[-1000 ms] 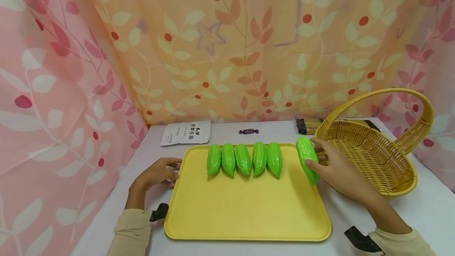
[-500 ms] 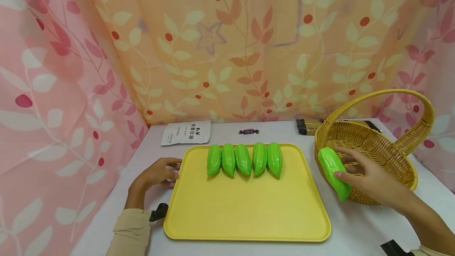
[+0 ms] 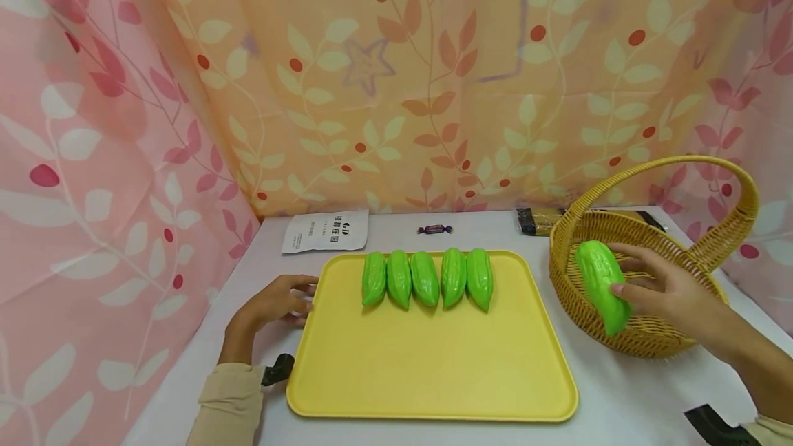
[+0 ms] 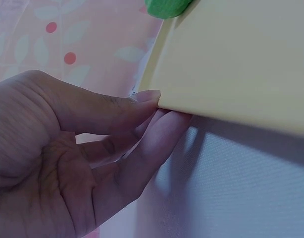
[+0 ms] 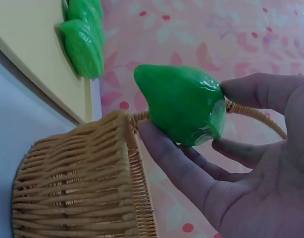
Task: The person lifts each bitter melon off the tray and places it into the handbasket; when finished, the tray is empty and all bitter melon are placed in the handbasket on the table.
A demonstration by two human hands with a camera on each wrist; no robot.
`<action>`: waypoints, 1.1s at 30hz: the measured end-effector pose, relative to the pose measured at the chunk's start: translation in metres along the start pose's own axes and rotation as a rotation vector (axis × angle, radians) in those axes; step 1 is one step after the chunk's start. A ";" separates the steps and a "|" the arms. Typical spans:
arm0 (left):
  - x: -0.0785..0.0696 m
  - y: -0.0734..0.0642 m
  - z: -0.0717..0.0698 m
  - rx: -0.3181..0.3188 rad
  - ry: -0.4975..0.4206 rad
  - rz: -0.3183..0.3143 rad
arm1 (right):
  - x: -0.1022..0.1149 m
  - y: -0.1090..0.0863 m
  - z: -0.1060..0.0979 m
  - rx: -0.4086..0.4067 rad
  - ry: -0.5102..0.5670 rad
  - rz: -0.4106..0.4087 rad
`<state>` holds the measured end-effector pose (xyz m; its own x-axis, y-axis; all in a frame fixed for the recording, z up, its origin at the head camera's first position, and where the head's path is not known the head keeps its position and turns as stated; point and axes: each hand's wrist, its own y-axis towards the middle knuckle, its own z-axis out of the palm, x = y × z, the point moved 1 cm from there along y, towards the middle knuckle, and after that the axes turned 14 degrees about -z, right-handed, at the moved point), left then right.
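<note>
My right hand point(image 3: 665, 288) holds a glossy green toy bitter melon point(image 3: 601, 284) above the wicker basket point(image 3: 564, 294), between thumb and fingers. The right wrist view shows the bitter melon point(image 5: 184, 104) over the basket's rim point(image 5: 125, 148), its tapered end pointing away from the palm. On the yellow tray point(image 3: 434, 370), several like bitter melons point(image 3: 424, 279) lie side by side along the far edge. At the tray's left edge, my left hand point(image 3: 275, 301) pinches the rim; the left wrist view shows the thumb point(image 4: 147, 95) at the rim and fingers underneath.
Behind the tray lie a white printed pouch point(image 3: 325, 231) and a purple wrapped candy point(image 3: 435, 229). A black and gold packet point(image 3: 539, 221) is partly hidden by the basket. The basket's tall handle point(image 3: 669, 158) arches over it. Patterned cloth point(image 3: 396, 122) hangs behind.
My right hand has carried the bitter melon rightward from above the tray's right edge to over the basket. The left hand stays at the tray's edge.
</note>
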<state>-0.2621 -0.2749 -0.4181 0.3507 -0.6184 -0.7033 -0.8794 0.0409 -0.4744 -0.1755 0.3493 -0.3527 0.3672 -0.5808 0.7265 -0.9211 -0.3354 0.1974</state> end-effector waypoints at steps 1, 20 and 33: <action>0.000 0.000 0.000 0.000 0.002 0.001 | -0.002 0.001 -0.003 -0.001 0.005 -0.006; -0.001 -0.001 0.000 -0.004 0.010 0.006 | -0.033 0.030 -0.031 0.062 0.120 0.012; 0.003 0.001 0.000 -0.011 0.007 0.018 | -0.049 0.056 -0.045 0.112 0.207 0.095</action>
<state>-0.2617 -0.2771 -0.4207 0.3322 -0.6234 -0.7078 -0.8891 0.0436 -0.4557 -0.2511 0.3921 -0.3481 0.2346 -0.4536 0.8598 -0.9262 -0.3730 0.0559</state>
